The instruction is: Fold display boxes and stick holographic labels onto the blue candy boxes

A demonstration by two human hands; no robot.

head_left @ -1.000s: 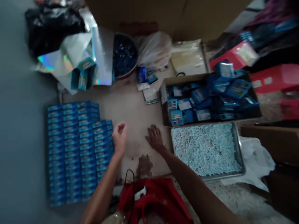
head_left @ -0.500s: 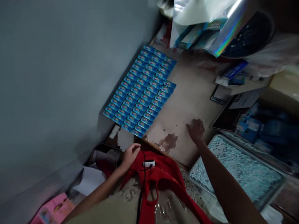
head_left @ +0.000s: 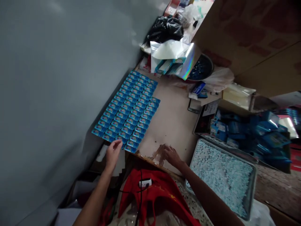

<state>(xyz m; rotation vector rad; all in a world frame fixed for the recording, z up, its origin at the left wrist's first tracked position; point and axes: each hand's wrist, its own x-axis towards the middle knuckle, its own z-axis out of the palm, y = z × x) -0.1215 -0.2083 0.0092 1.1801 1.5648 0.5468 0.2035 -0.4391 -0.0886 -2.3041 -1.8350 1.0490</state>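
Observation:
Blue printed cards (head_left: 127, 113), several rows of them, overlap in slanted columns on the table (head_left: 174, 119) beside the wall. My left hand (head_left: 113, 153) is at the near end of these cards, over the lowest ones. Its fingers are bent, with a gap at the thumb, and no object shows in it. My right hand (head_left: 171, 155) is low over the table's near edge, by a worn brown patch (head_left: 160, 153). Its fingers are loosely spread and hold nothing visible. Whether either hand touches the surface, I cannot tell.
A tray of small pale-blue pieces (head_left: 218, 175) stands at the right. Behind it a carton holds blue packs (head_left: 254, 131). A shiny bag with boxes (head_left: 172, 59), a dark bowl (head_left: 201, 67) and a black plastic bag (head_left: 164, 28) are farther back. Red cloth (head_left: 150, 194) lies below.
My left hand has moved up from the red cloth to the nearest cards. My right hand has come left and nearer over the table. The view has shifted, showing more of the back and right.

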